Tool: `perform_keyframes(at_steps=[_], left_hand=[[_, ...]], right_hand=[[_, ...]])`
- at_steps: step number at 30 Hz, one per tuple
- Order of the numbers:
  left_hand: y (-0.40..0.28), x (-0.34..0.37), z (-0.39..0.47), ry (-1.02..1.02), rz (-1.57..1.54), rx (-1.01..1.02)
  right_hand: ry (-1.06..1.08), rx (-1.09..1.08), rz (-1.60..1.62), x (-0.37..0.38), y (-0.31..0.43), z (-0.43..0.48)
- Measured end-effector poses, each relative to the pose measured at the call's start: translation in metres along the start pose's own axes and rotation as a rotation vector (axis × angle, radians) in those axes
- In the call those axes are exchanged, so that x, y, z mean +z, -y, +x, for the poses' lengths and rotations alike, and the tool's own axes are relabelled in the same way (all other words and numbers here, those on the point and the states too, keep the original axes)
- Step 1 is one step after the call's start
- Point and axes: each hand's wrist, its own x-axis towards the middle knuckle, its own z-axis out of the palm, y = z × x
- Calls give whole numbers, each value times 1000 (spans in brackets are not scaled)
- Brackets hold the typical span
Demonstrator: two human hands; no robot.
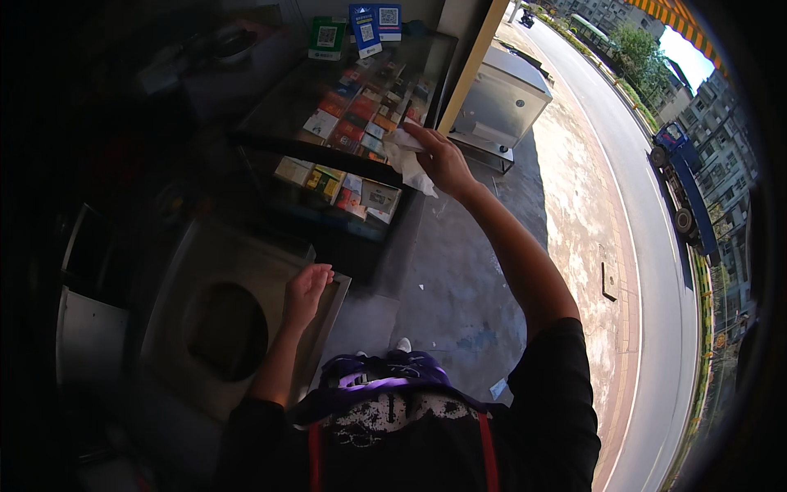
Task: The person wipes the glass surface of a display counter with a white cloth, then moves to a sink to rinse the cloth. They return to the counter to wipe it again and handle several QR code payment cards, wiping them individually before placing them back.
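A crumpled white tissue or cloth [413, 165] is gripped in my right hand [444, 161], at the near right corner of a glass display case [270, 117]. Whether the tissue touches the glass I cannot tell. Under the glass lie rows of coloured packs [351, 126], probably cigarettes, with more packs [326, 181] showing through the front pane. My left hand [307, 294] is raised near a metal-edged counter [335, 295], its fingers loosely curled and nothing visible in them. That counter has a large dark round opening [227, 332].
Signs bearing printed codes, one green [326, 38] and others blue [367, 34], stand on the case's far end. Beyond a yellowish post [476, 61] is a stainless-steel cabinet [504, 98]. Litter [498, 388] lies on the concrete floor [455, 277]. A blue truck [682, 184] is on the road.
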Motion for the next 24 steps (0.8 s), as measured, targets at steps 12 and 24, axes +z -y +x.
perform_keyframes(at_steps=[12, 24], left_hand=[[-17, -27, 54, -274, 111, -6], [1, -67, 291, -835, 844, 258]], right_hand=[[72, -17, 81, 11, -89, 127], [423, -97, 160, 38, -98, 88]])
